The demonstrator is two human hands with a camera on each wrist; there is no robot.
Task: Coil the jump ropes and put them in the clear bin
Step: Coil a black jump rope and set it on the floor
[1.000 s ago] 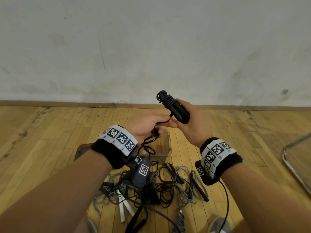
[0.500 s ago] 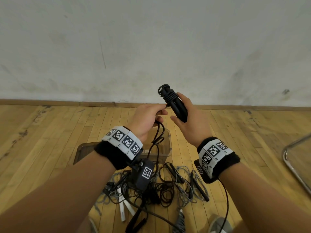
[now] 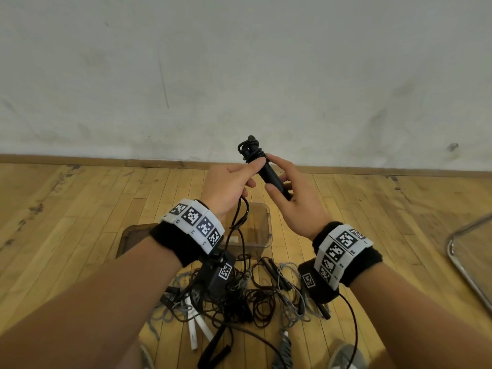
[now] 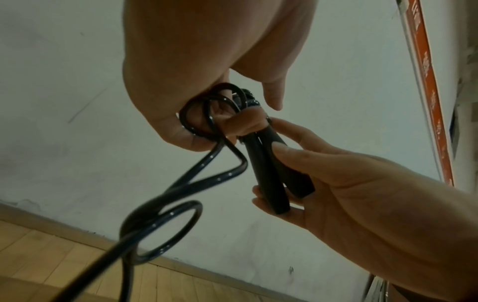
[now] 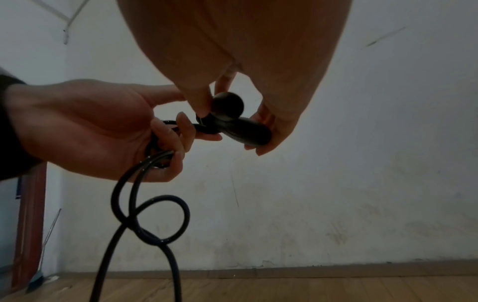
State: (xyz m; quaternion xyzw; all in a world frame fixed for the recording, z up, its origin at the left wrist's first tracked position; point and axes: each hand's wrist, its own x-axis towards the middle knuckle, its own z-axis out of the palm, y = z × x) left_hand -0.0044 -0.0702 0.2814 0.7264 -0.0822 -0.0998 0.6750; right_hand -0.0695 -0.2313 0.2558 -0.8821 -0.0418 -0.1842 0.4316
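Above the clear bin (image 3: pixel 262 230) I hold both hands up before the wall. My right hand (image 3: pixel 298 203) grips the two black handles (image 4: pixel 271 177) of one jump rope side by side, fingers curled around them. My left hand (image 3: pixel 226 187) pinches the black cord (image 4: pixel 207 177) wrapped at the handles' top end, the loose cord hanging down toward the bin in a loop. Just nearer me than the bin, a tangle of other ropes (image 3: pixel 255 296) lies on the wooden floor (image 3: pixel 80 209).
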